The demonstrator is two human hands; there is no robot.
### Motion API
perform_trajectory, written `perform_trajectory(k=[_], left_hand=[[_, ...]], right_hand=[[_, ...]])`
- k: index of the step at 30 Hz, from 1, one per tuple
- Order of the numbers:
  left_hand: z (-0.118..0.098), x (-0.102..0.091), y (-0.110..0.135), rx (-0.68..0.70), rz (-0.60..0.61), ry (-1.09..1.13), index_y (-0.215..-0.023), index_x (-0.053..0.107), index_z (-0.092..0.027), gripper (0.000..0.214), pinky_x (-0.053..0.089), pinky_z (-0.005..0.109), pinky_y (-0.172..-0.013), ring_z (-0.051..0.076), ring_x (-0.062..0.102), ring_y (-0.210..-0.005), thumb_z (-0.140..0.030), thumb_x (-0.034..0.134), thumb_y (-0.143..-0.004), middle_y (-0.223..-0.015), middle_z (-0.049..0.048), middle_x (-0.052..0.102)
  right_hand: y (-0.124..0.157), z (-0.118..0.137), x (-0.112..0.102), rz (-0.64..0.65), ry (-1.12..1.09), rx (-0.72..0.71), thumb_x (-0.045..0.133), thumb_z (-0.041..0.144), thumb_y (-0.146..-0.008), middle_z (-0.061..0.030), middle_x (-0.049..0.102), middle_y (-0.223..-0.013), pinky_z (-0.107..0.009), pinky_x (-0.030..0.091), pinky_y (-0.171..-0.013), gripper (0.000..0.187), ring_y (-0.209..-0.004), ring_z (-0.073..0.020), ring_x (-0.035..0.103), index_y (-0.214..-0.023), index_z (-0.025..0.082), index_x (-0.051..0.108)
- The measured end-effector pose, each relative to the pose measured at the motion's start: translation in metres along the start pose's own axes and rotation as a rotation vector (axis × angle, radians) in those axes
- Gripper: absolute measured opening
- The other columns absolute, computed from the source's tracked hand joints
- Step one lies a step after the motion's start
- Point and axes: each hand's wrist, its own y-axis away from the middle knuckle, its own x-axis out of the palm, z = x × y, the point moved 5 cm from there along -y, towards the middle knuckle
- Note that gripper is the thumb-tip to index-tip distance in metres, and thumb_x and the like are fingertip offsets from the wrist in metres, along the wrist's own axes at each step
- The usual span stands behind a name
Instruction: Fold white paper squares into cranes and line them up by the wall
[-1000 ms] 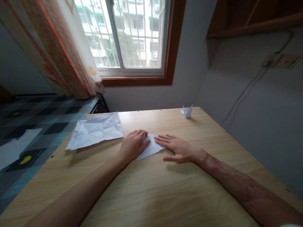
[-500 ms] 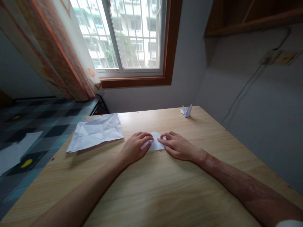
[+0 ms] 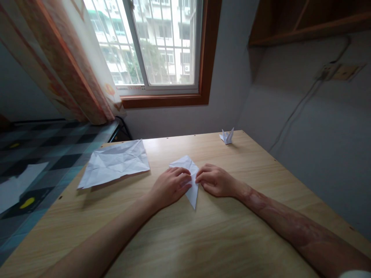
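Two bare hands are working at a folded white origami paper (image 3: 193, 168), which is lying near the middle of a light wood-grain bench (image 3: 179, 239). The paper is showing creases on its far part and is narrowing to a point on the near side. The left hand (image 3: 173, 183) is lying palm down over the paper's left part, its fingers bent and close together, the thumb set just beside the forefinger. The right hand (image 3: 217, 180) is curling inward, its fingertips gathering at the paper's right edge. Whether either hand is pinching the paper or only pressing on it, the view is not telling.

Left of the hands, a creased white paper sheet (image 3: 118, 160) is lying on the bench, well apart from the folded paper. Toward the far right corner, a small white paper crane (image 3: 227, 137) is standing with its points upward. Beyond the bench's left edge, white paper (image 3: 24, 183) is lying on a bed (image 3: 72, 133) with a checked cover. A patterned curtain (image 3: 66, 58) is hanging beside a barred window (image 3: 171, 50), and a cord (image 3: 298, 110) is running down the right wall.
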Motion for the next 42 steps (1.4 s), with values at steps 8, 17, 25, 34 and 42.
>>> perform_trajectory(k=[8,17,25,34,42], left_hand=[[-0.001,-0.007,-0.001,0.036,0.058,0.080,-0.103,0.073,-0.025,0.020,0.060,0.037,-0.095,0.023,0.076,-0.099,-0.014,0.060,-0.093,-0.110,0.0055,0.080],[0.001,-0.009,-0.003,-0.009,0.074,-0.104,-0.104,0.070,-0.024,0.018,0.058,0.038,-0.086,0.026,0.072,-0.100,-0.035,0.057,-0.109,-0.107,0.0091,0.076],[0.013,-0.011,0.004,-0.035,0.002,-0.063,-0.101,0.064,-0.021,0.022,0.050,0.030,-0.070,0.019,0.067,-0.079,-0.027,0.046,-0.112,-0.095,0.0063,0.072],[0.029,-0.007,0.003,-0.463,-0.204,0.583,-0.099,0.063,-0.020,0.031,0.043,0.024,-0.059,0.014,0.055,-0.066,-0.046,0.051,-0.111,-0.073,-0.0026,0.060],[0.021,-0.002,0.002,-0.172,-0.134,0.121,-0.116,0.073,-0.025,0.020,0.058,0.047,-0.109,0.028,0.071,-0.121,-0.021,0.060,-0.102,-0.130,0.0096,0.077]], right_hand=[[0.001,-0.016,0.001,-0.055,0.188,0.117,0.070,0.017,-0.094,-0.0124,0.072,-0.141,-0.050,0.052,-0.115,0.039,-0.129,-0.0312,0.066,-0.132,0.024,0.070],[0.001,-0.010,-0.004,-0.085,0.214,0.070,0.073,0.024,-0.095,-0.0104,0.075,-0.120,-0.048,0.055,-0.106,0.014,-0.116,-0.0308,0.067,-0.109,0.025,0.068],[0.004,-0.018,-0.003,-0.143,0.184,0.086,0.078,0.029,-0.091,-0.0155,0.069,-0.148,-0.059,0.041,-0.127,0.059,-0.142,-0.0359,0.062,-0.147,0.024,0.060],[0.018,-0.059,-0.016,-0.571,-0.352,0.472,0.082,0.052,-0.092,-0.0101,0.081,-0.112,-0.043,0.065,-0.092,0.038,-0.102,-0.0286,0.077,-0.113,0.021,0.072],[0.013,-0.067,-0.004,-0.361,-0.215,0.520,0.082,0.037,-0.086,-0.0087,0.081,-0.106,-0.035,0.065,-0.076,0.024,-0.093,-0.0251,0.076,-0.103,0.020,0.081]])
